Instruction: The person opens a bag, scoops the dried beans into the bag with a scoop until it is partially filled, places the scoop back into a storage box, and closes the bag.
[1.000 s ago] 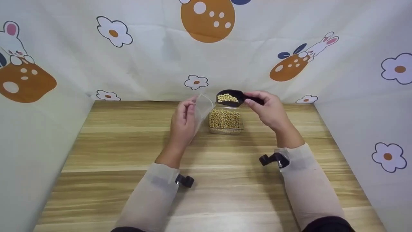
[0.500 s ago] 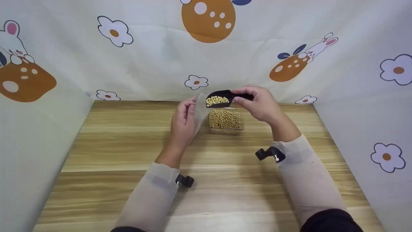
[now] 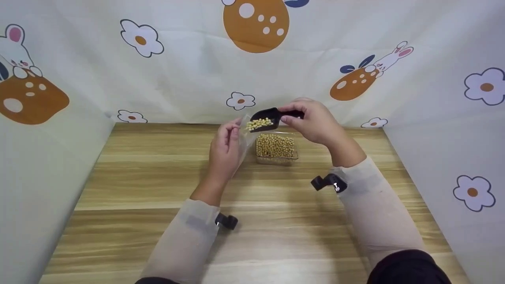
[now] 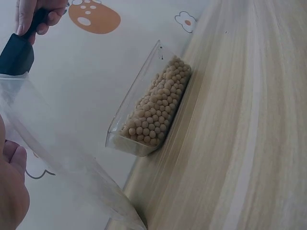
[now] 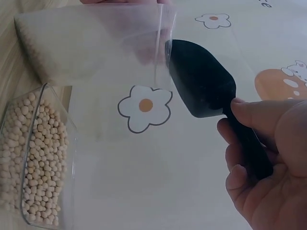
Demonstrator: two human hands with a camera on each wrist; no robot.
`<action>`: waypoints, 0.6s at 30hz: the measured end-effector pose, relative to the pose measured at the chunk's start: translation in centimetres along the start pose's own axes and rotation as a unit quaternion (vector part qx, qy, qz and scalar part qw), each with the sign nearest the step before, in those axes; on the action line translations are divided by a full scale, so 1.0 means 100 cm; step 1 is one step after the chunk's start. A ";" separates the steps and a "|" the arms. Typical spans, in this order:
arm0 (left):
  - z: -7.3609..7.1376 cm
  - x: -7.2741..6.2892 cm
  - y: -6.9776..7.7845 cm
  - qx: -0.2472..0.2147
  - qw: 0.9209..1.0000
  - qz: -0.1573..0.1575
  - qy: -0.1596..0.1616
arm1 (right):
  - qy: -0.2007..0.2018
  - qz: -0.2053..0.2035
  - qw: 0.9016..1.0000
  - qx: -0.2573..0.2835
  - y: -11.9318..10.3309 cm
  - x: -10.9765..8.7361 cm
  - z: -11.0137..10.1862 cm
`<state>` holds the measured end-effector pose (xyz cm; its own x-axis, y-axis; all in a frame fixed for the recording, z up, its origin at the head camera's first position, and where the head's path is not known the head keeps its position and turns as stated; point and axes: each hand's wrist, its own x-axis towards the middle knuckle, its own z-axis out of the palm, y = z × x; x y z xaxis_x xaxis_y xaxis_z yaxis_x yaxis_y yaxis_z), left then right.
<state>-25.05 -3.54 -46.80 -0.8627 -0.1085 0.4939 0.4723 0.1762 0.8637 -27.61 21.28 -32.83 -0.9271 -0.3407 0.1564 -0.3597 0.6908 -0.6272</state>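
My left hand (image 3: 225,152) pinches a clear plastic bag (image 5: 100,43) near its mouth and holds it upright. In the right wrist view, a pale layer of soybeans shows faintly through the bag's lower end. With its fingers round the handle, my right hand (image 3: 315,122) holds a black scoop (image 5: 201,79). The scoop's tip is at the bag's mouth, tilted down toward it, and soybeans (image 3: 259,124) lie at its front edge. Just below, a clear rectangular container (image 4: 125,143) stands on the table, filled with more soybeans (image 4: 156,112).
The wood-grain table (image 3: 272,221) ends at a cream cloth backdrop (image 3: 189,79) printed with flowers and rabbits, which also rises on both sides. A black wrist camera is strapped to each sleeve.
My right hand has moved left with the scoop, bringing its tip to the bag's mouth and tilting it. The soybeans have slid toward the scoop's front edge. My left hand stays in place.
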 end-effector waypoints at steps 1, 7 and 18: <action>0.000 0.000 0.000 0.003 1.000 0.003 0.001 | -0.003 -0.002 1.000 -0.007 -0.002 0.001 -0.001; 0.000 0.000 -0.001 -0.001 1.000 0.007 0.009 | -0.011 -0.013 0.999 -0.035 -0.009 0.003 -0.003; 0.001 0.001 -0.003 -0.004 1.000 0.014 0.020 | -0.020 -0.007 0.999 -0.041 -0.006 0.002 -0.003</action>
<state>-25.28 -3.47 -47.00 -0.8414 -0.1434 0.5211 0.4972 0.1729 0.8503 -27.61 20.99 -32.15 -0.9178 -0.3746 0.1319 -0.3807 0.7354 -0.5606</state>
